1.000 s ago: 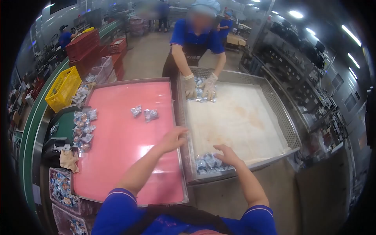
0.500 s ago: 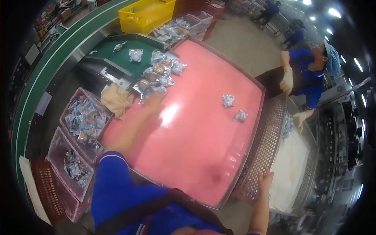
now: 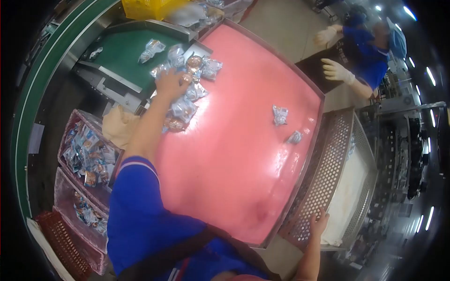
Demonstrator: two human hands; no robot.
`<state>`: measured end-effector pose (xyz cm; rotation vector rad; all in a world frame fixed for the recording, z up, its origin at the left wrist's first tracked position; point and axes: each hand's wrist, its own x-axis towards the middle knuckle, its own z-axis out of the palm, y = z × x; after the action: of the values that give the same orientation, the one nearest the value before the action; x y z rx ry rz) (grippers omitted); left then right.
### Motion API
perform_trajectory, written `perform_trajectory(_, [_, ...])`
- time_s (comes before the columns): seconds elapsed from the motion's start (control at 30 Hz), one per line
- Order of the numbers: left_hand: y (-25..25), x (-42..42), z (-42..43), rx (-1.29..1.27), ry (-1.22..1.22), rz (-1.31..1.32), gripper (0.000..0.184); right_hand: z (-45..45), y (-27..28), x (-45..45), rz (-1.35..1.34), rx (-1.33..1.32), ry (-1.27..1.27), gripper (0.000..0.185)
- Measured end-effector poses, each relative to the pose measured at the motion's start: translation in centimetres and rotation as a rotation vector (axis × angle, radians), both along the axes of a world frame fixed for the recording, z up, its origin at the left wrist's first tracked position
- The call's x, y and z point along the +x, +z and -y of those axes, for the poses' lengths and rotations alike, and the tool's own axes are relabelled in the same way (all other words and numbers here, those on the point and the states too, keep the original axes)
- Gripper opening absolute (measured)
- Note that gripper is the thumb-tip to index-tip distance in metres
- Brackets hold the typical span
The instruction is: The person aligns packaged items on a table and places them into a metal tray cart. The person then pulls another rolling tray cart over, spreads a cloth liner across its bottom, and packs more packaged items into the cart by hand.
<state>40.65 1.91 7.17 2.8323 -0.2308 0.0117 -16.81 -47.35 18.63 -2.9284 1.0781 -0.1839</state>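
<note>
My left hand (image 3: 170, 85) lies over a heap of clear-and-silver wrapped packets (image 3: 183, 108) where the green belt meets the pink tabletop (image 3: 229, 154). Its fingers are apart and bent, touching packets; the fingertips are partly lost among the wrappers. On the right, my right hand (image 3: 319, 222) has its fingers curled at the rim of a perforated metal tray (image 3: 313, 187). A white sheet (image 3: 349, 196) lines that tray. Two separate packets, one upper (image 3: 280, 115) and one lower (image 3: 295, 136), lie near the table's right edge.
Plastic-lined crates of packets (image 3: 89, 152) stand at the left, near a beige cloth (image 3: 118, 125). A green conveyor (image 3: 123, 47) carries a few more packets. A yellow basket (image 3: 147, 8) is at the top. Across the tray stands a gloved co-worker (image 3: 358, 61).
My left hand has moved up and away from me, onto the heap of packets. The co-worker's gloved hands have lifted away from the tray. My right hand stays at the tray rim.
</note>
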Motion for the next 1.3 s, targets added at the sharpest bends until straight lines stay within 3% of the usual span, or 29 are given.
perform_trajectory(0.07, [-0.4,-3.2,1.2,-0.066,-0.177,-0.009,0.045,-0.2,0.1,0.2,-0.035,0.014,-0.05,0.041])
perform_trajectory(0.1, [-1.8,-5.5,2.4,-0.047,-0.227,0.118,0.043,-0.2,0.0,0.3,-0.041,-0.024,-0.043,0.042])
perform_trajectory(0.13, [-3.7,-7.5,3.1,-0.159,-0.376,0.054,0.043,-0.2,-0.2,0.2,-0.05,-0.059,-0.039,0.042])
perform_trajectory(0.17, [-4.9,-10.4,4.7,-0.107,-0.433,-0.089,0.047,-0.1,-0.3,0.0,-0.06,-0.096,-0.036,0.043])
perform_trajectory(0.2, [-2.7,-13.8,6.1,-0.182,-0.488,-0.208,0.05,0.0,-0.3,-0.2,-0.058,-0.11,-0.013,0.043])
perform_trajectory(0.4, [-5.9,-28.5,11.0,-0.348,-0.801,-0.1,0.058,0.8,-0.9,-0.6,-0.127,-0.125,-0.057,0.046])
perform_trajectory(0.5, [-6.4,-28.0,9.9,-0.303,-0.718,-0.153,0.059,1.0,-1.0,-1.1,-0.118,-0.177,-0.014,0.045])
perform_trajectory(0.57, [-6.6,-26.2,7.4,-0.304,-0.648,-0.099,0.059,-0.3,0.2,0.2,-0.147,-0.014,-0.128,0.044])
perform_trajectory(0.67, [-6.9,-23.9,3.1,-0.279,-0.497,0.149,0.061,1.0,-1.5,-1.1,-0.009,-0.279,0.11,0.042])
perform_trajectory(0.77, [-2.2,-25.1,0.7,-0.266,-0.413,0.234,0.054,-1.8,1.0,0.9,-0.051,-0.563,0.244,0.043])
perform_trajectory(0.9, [-2.2,-30.4,0.5,-0.492,-0.593,-0.006,0.047,-8.3,-0.8,4.2,0.216,-0.329,0.467,0.04])
perform_trajectory(0.93, [-2.6,-32.5,1.4,-0.491,-0.659,-0.058,0.048,-9.9,-3.9,3.6,0.27,0.019,0.609,0.032])
perform_trajectory(1.0, [-2.3,-35.8,4.3,-0.459,-0.9,-0.132,0.054,-16.9,-7.1,5.1,0.026,0.43,0.795,0.027])
perform_trajectory(1.07, [-3.4,-38.9,6.8,-0.387,-1.085,-0.117,0.058,-22.6,-11.1,4.2,0.129,0.503,0.816,0.033])
perform_trajectory(1.1, [-3.4,-39.9,6.9,-0.346,-1.095,-0.143,0.058,-23.8,-12.5,3.8,0.021,0.295,0.938,0.034])
perform_trajectory(1.17, [-3.3,-41.8,6.6,-0.265,-1.107,-0.2,0.058,-24.2,-13.7,2.5,0.047,0.335,0.89,0.035])
perform_trajectory(1.3, [-3.0,-41.8,2.0,-0.181,-0.792,-0.378,0.056,-23.1,-15.6,-0.1,0.037,0.534,0.638,0.041])
